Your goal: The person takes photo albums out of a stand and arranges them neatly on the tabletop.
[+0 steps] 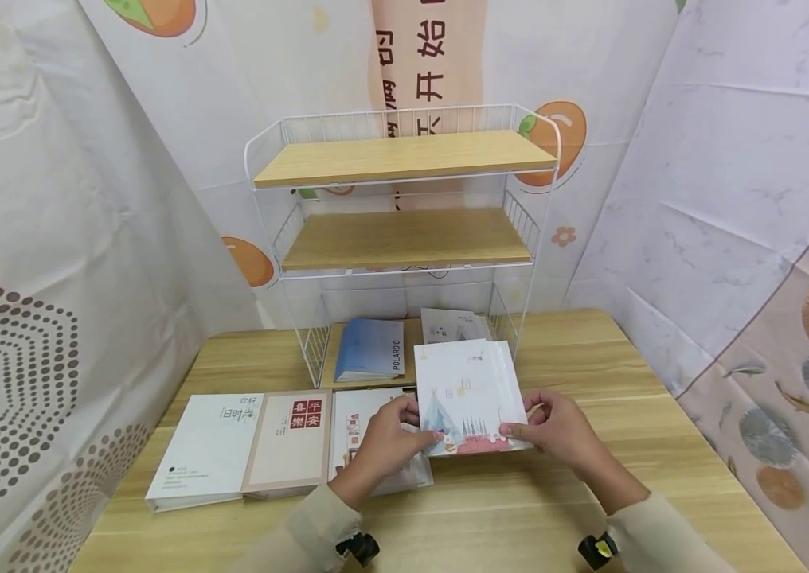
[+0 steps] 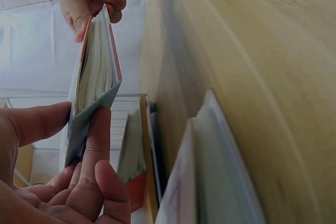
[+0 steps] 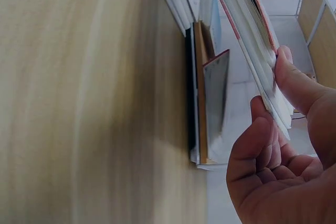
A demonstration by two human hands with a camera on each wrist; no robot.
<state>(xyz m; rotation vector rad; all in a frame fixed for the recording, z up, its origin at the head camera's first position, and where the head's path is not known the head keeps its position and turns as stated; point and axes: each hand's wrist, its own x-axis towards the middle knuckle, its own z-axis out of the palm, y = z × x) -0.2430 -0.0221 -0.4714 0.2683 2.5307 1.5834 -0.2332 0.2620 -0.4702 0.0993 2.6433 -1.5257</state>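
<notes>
A white photo album (image 1: 472,382) with a tent and trees drawn on its cover is held up in both hands, tilted, over the front of the shelf rack. My left hand (image 1: 384,447) pinches its lower left corner, thumb on the cover and fingers beneath. At the lower right corner my right hand (image 1: 560,427) grips it the same way. Both wrist views show the album (image 2: 95,72) edge-on, its pages slightly fanned between the covers. Below and left of it, partly behind my left hand, lies a white album with red pictures (image 1: 347,414).
A white wire rack with wooden shelves (image 1: 408,239) stands at the back. On its bottom shelf lie a blue POLAROID album (image 1: 372,346) and a white one (image 1: 447,322). A white album (image 1: 207,450) and a beige album (image 1: 288,450) lie on the wooden table (image 1: 490,509).
</notes>
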